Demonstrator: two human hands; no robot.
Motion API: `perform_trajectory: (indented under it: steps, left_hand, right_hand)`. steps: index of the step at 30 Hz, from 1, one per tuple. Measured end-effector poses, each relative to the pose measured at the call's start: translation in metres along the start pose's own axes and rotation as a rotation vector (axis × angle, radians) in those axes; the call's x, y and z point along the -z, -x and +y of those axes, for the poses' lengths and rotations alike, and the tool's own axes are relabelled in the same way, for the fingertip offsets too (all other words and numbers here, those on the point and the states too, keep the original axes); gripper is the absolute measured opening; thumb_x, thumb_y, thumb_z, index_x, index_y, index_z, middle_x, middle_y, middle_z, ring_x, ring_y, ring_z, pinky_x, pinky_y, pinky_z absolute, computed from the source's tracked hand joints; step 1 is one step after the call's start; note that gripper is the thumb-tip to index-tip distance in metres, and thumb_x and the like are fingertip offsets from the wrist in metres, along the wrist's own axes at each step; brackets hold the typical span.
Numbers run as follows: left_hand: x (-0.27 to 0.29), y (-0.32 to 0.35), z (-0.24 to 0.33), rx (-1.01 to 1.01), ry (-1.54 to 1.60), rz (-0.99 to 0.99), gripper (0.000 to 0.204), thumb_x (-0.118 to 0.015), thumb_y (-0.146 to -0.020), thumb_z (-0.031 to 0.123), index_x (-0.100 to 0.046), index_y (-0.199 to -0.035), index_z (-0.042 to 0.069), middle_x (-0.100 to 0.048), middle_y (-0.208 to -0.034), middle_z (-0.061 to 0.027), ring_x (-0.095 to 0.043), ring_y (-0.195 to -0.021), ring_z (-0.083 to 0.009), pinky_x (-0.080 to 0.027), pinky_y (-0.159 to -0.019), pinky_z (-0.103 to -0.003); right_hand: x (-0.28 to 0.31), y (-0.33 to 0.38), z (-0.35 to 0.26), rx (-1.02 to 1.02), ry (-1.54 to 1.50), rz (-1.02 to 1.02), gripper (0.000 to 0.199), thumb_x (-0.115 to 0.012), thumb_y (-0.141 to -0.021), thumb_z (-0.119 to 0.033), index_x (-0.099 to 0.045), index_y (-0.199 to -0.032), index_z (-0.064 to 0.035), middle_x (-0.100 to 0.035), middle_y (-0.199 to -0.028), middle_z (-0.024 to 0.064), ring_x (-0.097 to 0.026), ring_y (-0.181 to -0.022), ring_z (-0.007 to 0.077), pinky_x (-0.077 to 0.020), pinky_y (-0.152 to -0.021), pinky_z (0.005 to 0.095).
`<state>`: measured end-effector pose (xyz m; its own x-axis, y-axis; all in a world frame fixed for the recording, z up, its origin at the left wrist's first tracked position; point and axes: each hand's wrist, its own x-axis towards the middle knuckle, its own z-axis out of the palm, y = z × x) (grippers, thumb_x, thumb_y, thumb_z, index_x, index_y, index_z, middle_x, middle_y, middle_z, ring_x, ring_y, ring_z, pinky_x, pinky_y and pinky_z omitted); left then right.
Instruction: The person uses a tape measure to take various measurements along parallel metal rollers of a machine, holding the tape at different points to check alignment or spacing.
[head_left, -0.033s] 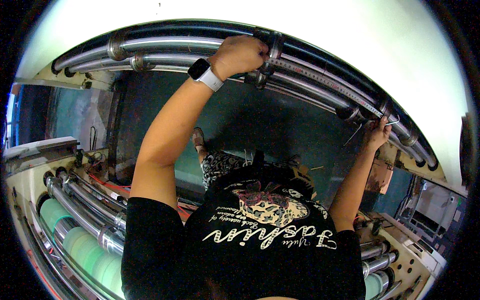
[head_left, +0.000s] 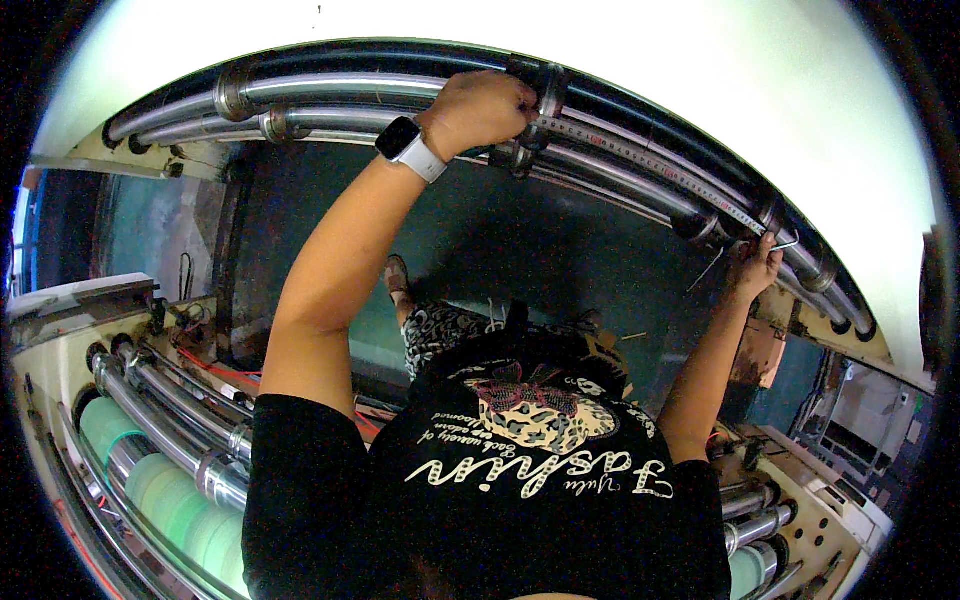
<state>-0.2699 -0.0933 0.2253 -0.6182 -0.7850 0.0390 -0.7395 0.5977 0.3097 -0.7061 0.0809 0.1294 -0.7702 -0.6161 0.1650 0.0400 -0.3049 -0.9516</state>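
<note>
While the left hand [head_left: 480,108] closes its grip on a collar [head_left: 548,88] at 12 o'clock, the right hand [head_left: 752,268] pinches a hex key [head_left: 785,243] at 2 o'clock, seemingly mid-adjustment on the shaft [head_left: 640,165], calling for steady turning.

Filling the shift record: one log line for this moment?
left hand: grips collar on steel shaft | right hand: holds hex key at shaft

We saw no packages, signs or machine screens. A smartwatch [head_left: 403,141] with a small, dark, rounded-square screen and a white band sat on the left wrist. A pale ruled scale strip [head_left: 650,165] ran along the upper steel roller [head_left: 330,88].
</note>
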Motion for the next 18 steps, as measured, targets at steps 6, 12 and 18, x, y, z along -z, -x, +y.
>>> perform_trajectory:
  steps: [6, 12, 18]
  left_hand:
    - [-0.002, -0.001, -0.001, -0.024, -0.019, 0.028, 0.024, -0.051, -0.074, 0.022, -0.067, -0.09, 0.014, -0.064, -0.087, -0.0128, -0.061, -0.083, -0.0321, -0.049, -0.073, -0.042]
    - [-0.003, 0.0, -0.003, -0.023, -0.02, 0.027, 0.024, -0.05, -0.074, 0.022, -0.067, -0.089, 0.014, -0.064, -0.086, -0.014, -0.061, -0.082, -0.0326, -0.049, -0.072, -0.043]
    - [-0.009, 0.0, -0.005, 0.0, 0.004, 0.035, 0.029, -0.057, -0.078, 0.031, -0.065, -0.099, 0.014, -0.062, -0.096, -0.0158, -0.06, -0.087, -0.0335, -0.048, -0.076, -0.043]
  right_hand:
    - [-0.001, -0.001, -0.003, 0.0, 0.028, 0.035, 0.014, -0.059, -0.086, -0.016, -0.052, -0.077, -0.0069, -0.06, -0.077, 0.0044, -0.054, -0.062, 0.0135, -0.0446, -0.051, 0.0258]
    - [-0.007, 0.005, -0.002, 0.05, -0.091, -0.033, 0.013, -0.058, -0.086, -0.014, -0.054, -0.078, -0.0043, -0.06, -0.08, 0.0067, -0.058, -0.07, 0.0176, -0.052, -0.065, 0.0324]
    - [0.008, -0.004, 0.019, 0.084, 0.281, 0.271, 0.022, -0.059, -0.086, -0.024, -0.059, -0.089, -0.0019, -0.059, -0.086, 0.0044, -0.051, -0.079, 0.0137, -0.0434, -0.074, 0.0287]
